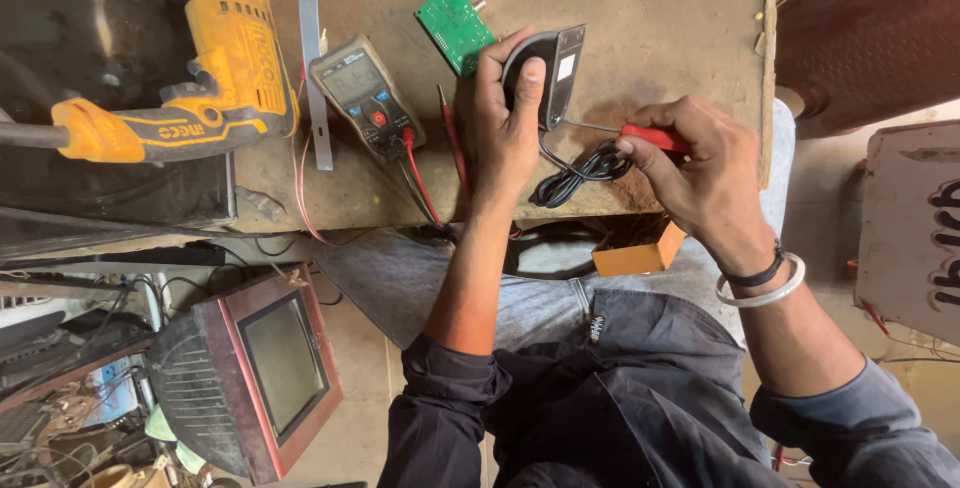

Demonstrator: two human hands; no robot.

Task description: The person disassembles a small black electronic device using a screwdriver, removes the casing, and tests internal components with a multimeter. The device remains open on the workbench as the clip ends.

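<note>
Gripping a small black plastic adapter box [548,73] upright near the brown wooden table [650,18] edge, the left hand [507,118] steadies it while, at its four o'clock, the right hand [700,163] pinches a red-handled screwdriver [652,137].

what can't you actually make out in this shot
- Screwdriver in the head view: the right hand covers most of the red handle, and the tip is hidden behind the black device.
- Black device: the left hand covers its near side, so its full shape is unclear.
- Multimeter: its display is too small to read.
- Yellow drill: its top is cut off by the upper edge.
- Black cable: its ends are hidden.
</note>
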